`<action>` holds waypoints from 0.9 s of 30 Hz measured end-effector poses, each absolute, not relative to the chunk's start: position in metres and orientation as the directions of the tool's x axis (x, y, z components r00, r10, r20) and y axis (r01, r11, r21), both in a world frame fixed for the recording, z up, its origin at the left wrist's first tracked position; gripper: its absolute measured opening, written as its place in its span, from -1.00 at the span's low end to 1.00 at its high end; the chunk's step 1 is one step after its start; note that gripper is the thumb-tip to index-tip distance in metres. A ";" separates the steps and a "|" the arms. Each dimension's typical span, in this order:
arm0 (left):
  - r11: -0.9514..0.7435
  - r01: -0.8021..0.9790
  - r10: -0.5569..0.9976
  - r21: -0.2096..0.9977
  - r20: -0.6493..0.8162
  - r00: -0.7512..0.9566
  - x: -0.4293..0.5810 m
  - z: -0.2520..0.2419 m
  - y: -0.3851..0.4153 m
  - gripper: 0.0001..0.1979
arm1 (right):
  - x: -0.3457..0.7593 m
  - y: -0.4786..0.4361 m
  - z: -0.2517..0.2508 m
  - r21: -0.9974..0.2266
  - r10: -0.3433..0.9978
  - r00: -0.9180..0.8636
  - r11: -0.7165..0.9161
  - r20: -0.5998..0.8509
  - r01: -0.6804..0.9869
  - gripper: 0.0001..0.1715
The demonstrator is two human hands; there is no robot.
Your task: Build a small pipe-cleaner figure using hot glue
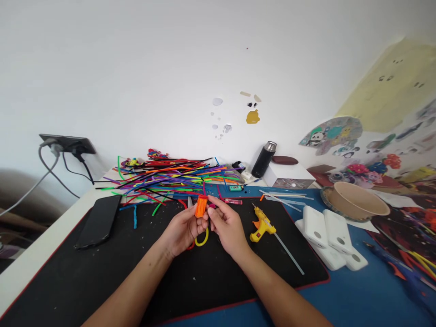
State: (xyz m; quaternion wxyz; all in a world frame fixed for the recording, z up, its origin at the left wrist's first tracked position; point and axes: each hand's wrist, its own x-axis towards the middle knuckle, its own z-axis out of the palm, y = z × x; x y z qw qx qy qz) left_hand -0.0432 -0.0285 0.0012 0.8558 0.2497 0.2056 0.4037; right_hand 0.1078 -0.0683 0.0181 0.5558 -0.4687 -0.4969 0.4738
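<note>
The white counter [41,240] carries a black mat [102,277] and, to its right, a blue sheet [357,297]. On the mat lie a dark phone [98,221], a yellow glue gun [261,225] and scattered pipe cleaners [170,179].

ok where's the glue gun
In the head view, the yellow glue gun lies on the black mat, just right of the right hand, left of the white boxes.

yellow glue gun [261,225] beside black phone [98,221].
</note>
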 end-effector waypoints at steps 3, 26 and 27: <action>0.551 -0.596 0.796 0.585 -0.151 0.587 -0.043 0.001 -0.028 -0.80 | 0.108 -0.068 0.017 -0.992 0.993 0.059 0.109 0.105 -0.063 -0.37; 0.564 -0.606 0.794 0.561 -0.167 0.584 -0.043 -0.001 -0.028 -0.77 | 0.108 -0.069 0.015 -0.984 0.987 0.037 0.157 0.155 -0.088 -0.44; 0.566 -0.604 0.793 0.561 -0.169 0.585 -0.043 -0.001 -0.028 -0.77 | 0.108 -0.069 0.016 -0.984 0.988 0.038 0.155 0.153 -0.084 -0.44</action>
